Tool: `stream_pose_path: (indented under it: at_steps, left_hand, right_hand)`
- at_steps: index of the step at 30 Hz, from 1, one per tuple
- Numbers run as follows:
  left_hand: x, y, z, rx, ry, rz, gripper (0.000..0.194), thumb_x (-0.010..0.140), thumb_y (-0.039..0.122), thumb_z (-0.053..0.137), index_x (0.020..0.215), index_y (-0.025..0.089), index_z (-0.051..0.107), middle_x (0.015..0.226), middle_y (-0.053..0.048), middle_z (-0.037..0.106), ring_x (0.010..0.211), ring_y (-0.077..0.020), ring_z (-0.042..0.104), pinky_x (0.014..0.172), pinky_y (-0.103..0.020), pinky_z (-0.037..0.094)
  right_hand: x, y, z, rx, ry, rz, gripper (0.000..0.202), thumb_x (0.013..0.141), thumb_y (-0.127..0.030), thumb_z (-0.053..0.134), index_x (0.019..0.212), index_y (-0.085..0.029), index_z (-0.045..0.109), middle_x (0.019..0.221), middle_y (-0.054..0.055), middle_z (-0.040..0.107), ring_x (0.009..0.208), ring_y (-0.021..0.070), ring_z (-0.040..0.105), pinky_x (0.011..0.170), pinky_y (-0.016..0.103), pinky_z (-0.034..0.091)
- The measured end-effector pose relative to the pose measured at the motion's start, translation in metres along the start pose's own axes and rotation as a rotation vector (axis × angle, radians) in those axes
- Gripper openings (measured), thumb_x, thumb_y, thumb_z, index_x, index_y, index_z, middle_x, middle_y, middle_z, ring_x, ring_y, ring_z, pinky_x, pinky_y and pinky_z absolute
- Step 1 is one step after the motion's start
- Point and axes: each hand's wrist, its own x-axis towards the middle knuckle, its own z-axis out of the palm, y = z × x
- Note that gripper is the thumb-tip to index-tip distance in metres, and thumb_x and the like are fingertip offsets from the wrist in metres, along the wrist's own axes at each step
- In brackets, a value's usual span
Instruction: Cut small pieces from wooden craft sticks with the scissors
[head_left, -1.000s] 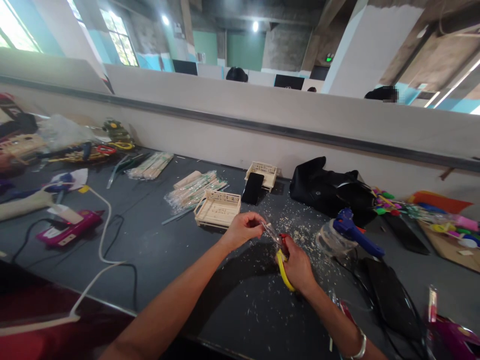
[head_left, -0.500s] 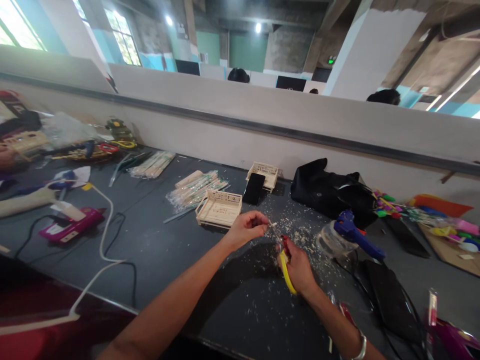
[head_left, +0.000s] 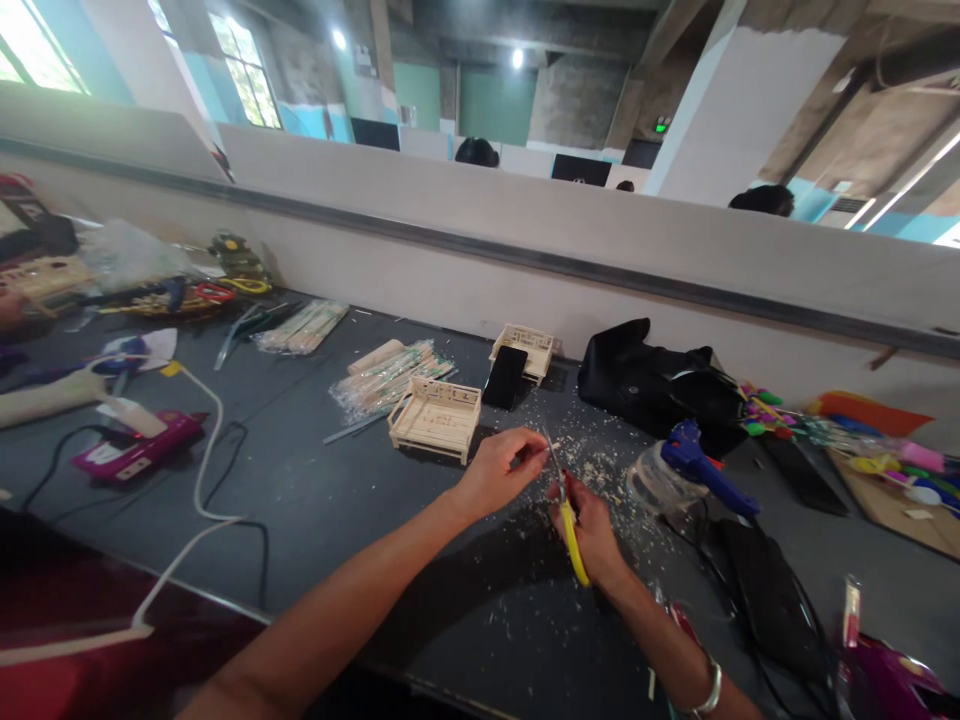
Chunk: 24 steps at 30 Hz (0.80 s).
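Observation:
My right hand (head_left: 589,525) is closed round yellow-handled scissors (head_left: 574,545), whose blades point up and away from me. My left hand (head_left: 501,470) pinches a small pale piece (head_left: 554,447), seemingly wood, right at the blades; most of it is hidden by the fingers. Pale chips (head_left: 592,455) are strewn over the dark table around both hands. Just beyond my left wrist stands a small wooden model bench (head_left: 436,420) with railed sides. A second wooden model (head_left: 534,350) is farther back, with a black phone (head_left: 505,377) leaning against it.
Bagged wooden sticks (head_left: 394,380) lie left of the bench. A blue glue gun (head_left: 709,468) rests on a clear jar (head_left: 660,480) at right, near a black bag (head_left: 660,375). A magenta device (head_left: 142,445) and white cable (head_left: 206,480) are at left. At far left, another person's hand (head_left: 10,308) shows.
My left hand has shifted slightly right, bringing the pale piece up against the scissor blades. The right hand keeps its hold, and the view has moved slightly.

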Motion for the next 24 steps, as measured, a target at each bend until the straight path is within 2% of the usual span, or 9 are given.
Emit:
stream_pose_path:
  at_steps: [8, 13, 16, 20, 22, 24]
  left_hand:
    - [0.009, 0.003, -0.015, 0.14, -0.112, 0.158, 0.012, 0.078, 0.017, 0.051, 0.076, 0.02, 0.062, 0.071, -0.004, 0.063, 0.069, -0.0154, 0.059, 0.068, -0.026, 0.046]
    - [0.01, 0.003, -0.015, 0.134, -0.156, 0.242, 0.014, 0.08, 0.015, 0.048, 0.073, 0.019, 0.06, 0.068, -0.004, 0.061, 0.067, -0.0154, 0.058, 0.065, -0.026, 0.045]
    - [0.01, 0.003, -0.013, 0.066, -0.163, 0.218, 0.012, 0.079, 0.016, 0.05, 0.072, 0.019, 0.06, 0.067, -0.004, 0.06, 0.065, -0.0152, 0.057, 0.065, -0.026, 0.046]
    - [0.009, 0.001, -0.011, 0.022, -0.164, 0.185, 0.01, 0.079, 0.02, 0.052, 0.074, 0.019, 0.061, 0.069, -0.004, 0.061, 0.066, -0.0152, 0.056, 0.066, -0.027, 0.046]
    - [0.008, -0.002, -0.009, -0.048, -0.128, 0.113, 0.01, 0.079, 0.024, 0.055, 0.073, 0.019, 0.061, 0.069, -0.003, 0.061, 0.066, -0.0143, 0.055, 0.064, -0.026, 0.045]
    - [0.007, -0.007, -0.006, -0.221, -0.076, -0.028, 0.013, 0.077, 0.03, 0.06, 0.074, 0.018, 0.061, 0.07, -0.002, 0.061, 0.065, -0.0131, 0.054, 0.062, -0.025, 0.044]
  right_hand:
    - [-0.001, 0.006, 0.002, -0.091, -0.02, 0.039, 0.031, 0.063, -0.024, 0.049, 0.091, -0.018, 0.06, 0.076, 0.005, 0.067, 0.064, 0.018, 0.059, 0.063, 0.028, 0.046]
    - [-0.004, 0.008, 0.006, -0.078, -0.008, 0.041, 0.036, 0.063, -0.022, 0.05, 0.098, -0.017, 0.059, 0.086, 0.008, 0.068, 0.077, 0.0209, 0.062, 0.071, 0.031, 0.048]
    - [-0.005, 0.009, 0.007, -0.051, 0.032, 0.042, 0.04, 0.062, -0.021, 0.05, 0.101, -0.017, 0.057, 0.091, 0.009, 0.068, 0.083, 0.0221, 0.062, 0.073, 0.031, 0.048]
    - [-0.004, 0.003, 0.006, 0.001, 0.015, -0.001, 0.026, 0.061, -0.022, 0.048, 0.086, -0.02, 0.055, 0.073, 0.003, 0.064, 0.066, 0.0179, 0.058, 0.06, 0.027, 0.046]
    - [-0.003, -0.003, 0.006, 0.045, -0.006, -0.023, 0.016, 0.06, -0.021, 0.044, 0.075, -0.022, 0.05, 0.063, -0.001, 0.058, 0.055, 0.0138, 0.051, 0.052, 0.024, 0.041]
    - [-0.003, -0.008, 0.007, 0.097, -0.017, -0.034, 0.015, 0.057, -0.019, 0.042, 0.071, -0.023, 0.046, 0.058, -0.004, 0.052, 0.051, 0.0119, 0.046, 0.049, 0.022, 0.038]
